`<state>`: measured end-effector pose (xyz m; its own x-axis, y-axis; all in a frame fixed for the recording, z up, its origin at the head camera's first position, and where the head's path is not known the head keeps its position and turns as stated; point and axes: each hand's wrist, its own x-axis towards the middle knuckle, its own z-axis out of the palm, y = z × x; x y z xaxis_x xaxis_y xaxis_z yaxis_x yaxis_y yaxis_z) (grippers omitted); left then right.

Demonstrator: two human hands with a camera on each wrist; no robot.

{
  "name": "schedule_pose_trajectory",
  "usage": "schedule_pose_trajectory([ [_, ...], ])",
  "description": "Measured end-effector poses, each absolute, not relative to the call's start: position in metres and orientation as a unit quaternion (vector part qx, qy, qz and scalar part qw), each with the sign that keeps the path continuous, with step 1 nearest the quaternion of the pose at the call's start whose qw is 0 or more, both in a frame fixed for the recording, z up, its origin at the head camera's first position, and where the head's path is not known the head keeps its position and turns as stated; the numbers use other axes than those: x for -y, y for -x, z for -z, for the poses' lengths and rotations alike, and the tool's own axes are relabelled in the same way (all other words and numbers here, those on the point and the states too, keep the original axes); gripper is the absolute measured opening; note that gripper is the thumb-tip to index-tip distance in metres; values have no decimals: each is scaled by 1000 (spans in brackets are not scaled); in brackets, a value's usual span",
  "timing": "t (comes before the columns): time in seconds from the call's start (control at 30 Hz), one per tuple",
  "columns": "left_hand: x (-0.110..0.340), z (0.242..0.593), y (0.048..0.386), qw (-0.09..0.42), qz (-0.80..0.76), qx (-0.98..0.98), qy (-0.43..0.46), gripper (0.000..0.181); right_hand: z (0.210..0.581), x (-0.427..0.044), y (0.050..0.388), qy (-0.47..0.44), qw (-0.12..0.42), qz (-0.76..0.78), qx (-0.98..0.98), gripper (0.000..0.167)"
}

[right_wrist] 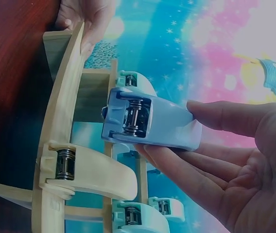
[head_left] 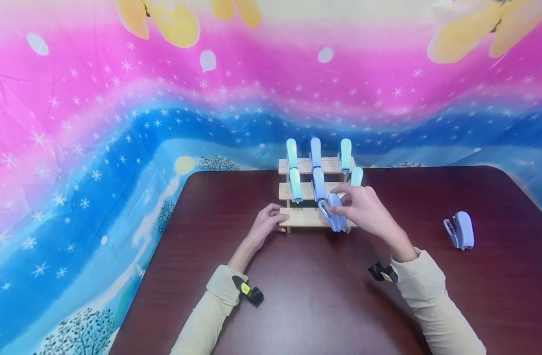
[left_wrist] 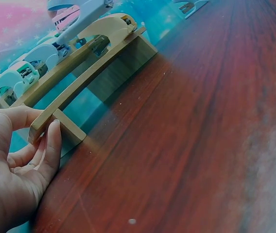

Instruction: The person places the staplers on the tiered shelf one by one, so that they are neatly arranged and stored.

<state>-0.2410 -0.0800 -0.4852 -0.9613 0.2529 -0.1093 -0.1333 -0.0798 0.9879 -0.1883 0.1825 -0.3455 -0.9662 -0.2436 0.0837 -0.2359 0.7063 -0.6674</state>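
My right hand point(head_left: 364, 209) pinches a lavender-blue stapler point(right_wrist: 169, 121) between thumb and fingers, holding it in front of the right part of a three-tier wooden rack point(head_left: 299, 217). At the rack's left end, my left hand point(left_wrist: 19, 170) grips the lowest slat, thumb on top and fingers below. A cream stapler point(right_wrist: 99, 170) sits at the right end of that slat; in the head view I cannot make it out behind the held one. Higher up stand green staplers point(head_left: 295, 185) and blue ones point(head_left: 318, 184), upright on the middle and top slats.
Another lavender stapler point(head_left: 463, 230) stands on the dark wooden table point(head_left: 297, 301), well to the right of the rack. Behind the table hangs a colourful printed cloth point(head_left: 253, 118). Each wrist carries a small black camera point(head_left: 253, 295).
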Motion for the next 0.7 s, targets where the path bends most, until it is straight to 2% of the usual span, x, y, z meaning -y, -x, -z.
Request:
schedule_pose_trajectory([
  [0.7,80,486,242,133,-739,-659,-47,28,356,-172,190,162,-3,359,-919,37],
])
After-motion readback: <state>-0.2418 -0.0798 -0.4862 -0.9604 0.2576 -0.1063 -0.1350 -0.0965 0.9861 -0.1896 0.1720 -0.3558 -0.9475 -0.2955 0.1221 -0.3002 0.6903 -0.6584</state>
